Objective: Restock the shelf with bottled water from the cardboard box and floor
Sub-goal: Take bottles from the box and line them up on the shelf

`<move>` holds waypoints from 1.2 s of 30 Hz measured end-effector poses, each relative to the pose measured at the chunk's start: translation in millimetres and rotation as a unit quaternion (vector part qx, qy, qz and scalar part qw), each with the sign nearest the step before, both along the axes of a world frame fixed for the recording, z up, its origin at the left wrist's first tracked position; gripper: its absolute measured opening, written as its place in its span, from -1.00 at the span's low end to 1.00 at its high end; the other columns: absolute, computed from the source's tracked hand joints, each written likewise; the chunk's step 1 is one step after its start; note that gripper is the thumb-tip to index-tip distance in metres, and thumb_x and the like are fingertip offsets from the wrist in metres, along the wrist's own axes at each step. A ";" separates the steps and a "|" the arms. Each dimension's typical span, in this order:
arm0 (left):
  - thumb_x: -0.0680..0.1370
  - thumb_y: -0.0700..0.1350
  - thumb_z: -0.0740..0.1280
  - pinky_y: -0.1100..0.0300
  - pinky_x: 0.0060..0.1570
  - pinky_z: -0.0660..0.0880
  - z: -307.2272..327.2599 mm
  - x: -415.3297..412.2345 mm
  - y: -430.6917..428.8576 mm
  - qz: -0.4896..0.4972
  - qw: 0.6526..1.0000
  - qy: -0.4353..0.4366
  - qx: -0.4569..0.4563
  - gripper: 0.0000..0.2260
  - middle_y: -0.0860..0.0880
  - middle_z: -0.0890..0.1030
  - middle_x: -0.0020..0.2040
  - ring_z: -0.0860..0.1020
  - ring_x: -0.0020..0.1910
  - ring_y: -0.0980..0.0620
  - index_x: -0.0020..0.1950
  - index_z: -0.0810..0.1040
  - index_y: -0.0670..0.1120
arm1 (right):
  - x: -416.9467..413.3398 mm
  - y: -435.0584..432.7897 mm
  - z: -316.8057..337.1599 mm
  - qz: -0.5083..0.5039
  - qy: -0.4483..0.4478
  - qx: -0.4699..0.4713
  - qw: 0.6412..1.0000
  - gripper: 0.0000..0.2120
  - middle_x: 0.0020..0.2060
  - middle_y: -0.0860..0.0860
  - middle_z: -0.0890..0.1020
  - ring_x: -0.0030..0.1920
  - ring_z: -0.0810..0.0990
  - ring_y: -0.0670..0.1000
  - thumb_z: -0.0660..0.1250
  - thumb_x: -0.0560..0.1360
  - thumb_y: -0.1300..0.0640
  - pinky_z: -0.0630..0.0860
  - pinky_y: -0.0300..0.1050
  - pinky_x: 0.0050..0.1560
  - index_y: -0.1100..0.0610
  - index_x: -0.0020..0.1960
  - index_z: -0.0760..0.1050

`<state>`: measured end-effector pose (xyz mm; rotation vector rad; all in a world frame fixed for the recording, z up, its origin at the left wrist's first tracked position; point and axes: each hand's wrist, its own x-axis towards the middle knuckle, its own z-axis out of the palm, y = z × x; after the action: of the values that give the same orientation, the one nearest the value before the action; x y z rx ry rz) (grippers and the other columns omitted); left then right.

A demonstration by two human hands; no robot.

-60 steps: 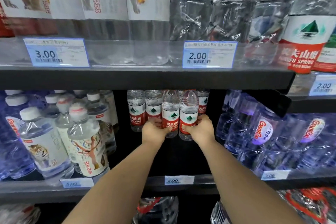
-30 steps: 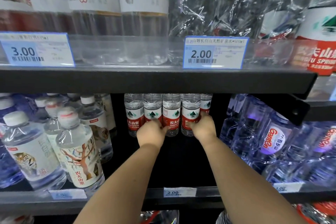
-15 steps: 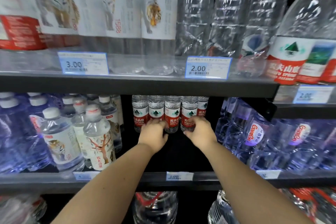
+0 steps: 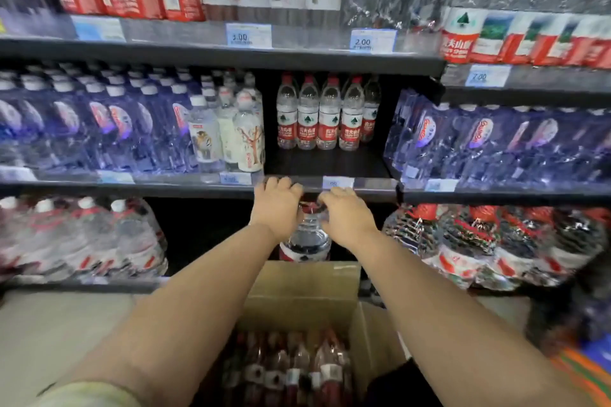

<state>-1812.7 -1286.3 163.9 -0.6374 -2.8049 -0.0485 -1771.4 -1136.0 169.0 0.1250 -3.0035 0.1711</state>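
Note:
Several small red-labelled water bottles [image 4: 325, 119] stand in a row at the back of the middle shelf [image 4: 370, 182], with bare shelf in front of them. My left hand [image 4: 277, 210] and my right hand [image 4: 345, 216] hover side by side just below that shelf's front edge, fingers loosely curled and holding nothing. Behind them on the lower shelf stands a large red-capped bottle [image 4: 305, 241]. Below my arms sits the cardboard box [image 4: 304, 287], flaps up, with more red-capped bottles [image 4: 291, 370] inside.
Purple-tinted bottles [image 4: 99, 122] and tiger-label bottles [image 4: 228, 135] fill the middle shelf to the left, and more purple bottles [image 4: 489, 139] are on the right. Wrapped packs of large bottles [image 4: 489, 241] crowd the lower shelf. Pale floor [image 4: 66, 324] lies to the left of the box.
Both hands have let go of the small bottles and drawn back out of the shelf and downward. My view has pulled back and tilted down, so the box is now seen.

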 end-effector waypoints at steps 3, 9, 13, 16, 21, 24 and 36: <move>0.51 0.08 0.26 -0.05 0.12 0.32 -46.8 40.6 -19.5 0.017 0.999 -0.039 -0.018 -0.61 -0.07 0.47 0.18 0.41 0.19 -0.15 0.30 0.42 -0.02 | 41.6 -17.9 -38.7 -0.016 -0.032 -0.015 0.999 -0.68 0.14 0.08 0.51 0.20 0.42 0.16 0.37 0.45 0.06 0.45 0.04 0.10 0.09 0.18 0.47; 0.54 0.03 0.24 -0.06 0.19 0.31 -141.1 97.9 -47.1 0.043 0.985 -0.160 -0.058 -0.61 -0.10 0.44 0.28 0.36 0.26 -0.17 0.34 0.39 -0.04 | 94.8 -33.0 -131.7 -0.054 -0.144 -0.053 0.987 -0.63 0.23 0.05 0.49 0.29 0.40 0.13 0.36 0.48 0.05 0.43 0.01 0.17 0.08 0.26 0.44; 0.53 0.04 0.28 -0.11 0.24 0.31 -196.0 117.5 -51.7 0.081 0.970 -0.224 -0.042 -0.59 -0.12 0.45 0.28 0.36 0.28 -0.18 0.34 0.39 -0.05 | 110.7 -33.2 -192.4 -0.111 -0.224 -0.073 0.966 -0.56 0.31 0.07 0.46 0.33 0.38 0.14 0.38 0.48 0.07 0.45 0.05 0.23 0.05 0.33 0.41; 0.53 0.06 0.29 -0.12 0.25 0.32 -232.7 125.4 -49.8 0.108 0.955 -0.273 -0.027 -0.58 -0.12 0.44 0.28 0.36 0.28 -0.18 0.35 0.37 -0.04 | 115.8 -31.2 -234.7 -0.168 -0.270 -0.114 0.941 -0.56 0.29 0.10 0.48 0.29 0.41 0.16 0.38 0.47 0.11 0.45 0.06 0.24 0.06 0.33 0.41; 0.55 0.03 0.27 -0.14 0.30 0.27 -287.2 122.8 -44.8 0.162 0.915 -0.369 -0.017 -0.53 -0.13 0.34 0.40 0.28 0.39 -0.21 0.43 0.28 -0.04 | 118.0 -25.5 -289.2 -0.257 -0.322 -0.175 0.894 -0.56 0.18 0.12 0.56 0.18 0.54 0.17 0.42 0.45 0.10 0.49 -0.05 0.15 0.09 0.29 0.42; 0.53 0.05 0.33 -0.14 0.32 0.27 -320.9 115.3 -45.7 0.182 0.892 -0.412 -0.037 -0.49 -0.13 0.33 0.41 0.24 0.43 -0.20 0.43 0.28 -0.02 | 110.6 -21.5 -321.6 -0.327 -0.343 -0.241 0.847 -0.45 0.25 0.10 0.54 0.22 0.53 0.15 0.45 0.45 0.13 0.45 -0.11 0.07 0.09 0.39 0.36; 0.50 0.01 0.39 -0.04 0.31 0.35 -396.5 94.6 -43.2 0.261 0.837 -0.478 0.051 -0.37 -0.14 0.32 0.42 0.26 0.41 -0.17 0.49 0.22 -0.08 | 99.1 -8.9 -459.5 -0.479 -0.351 -0.300 0.747 -0.08 0.34 0.11 0.46 0.28 0.50 0.17 0.59 0.23 0.12 0.53 0.06 0.20 -0.01 0.47 0.19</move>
<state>-1718.1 -1329.5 -232.6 0.3357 -3.7722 -0.5437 -1672.3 -1144.8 -290.6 -1.8443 -2.9228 1.2335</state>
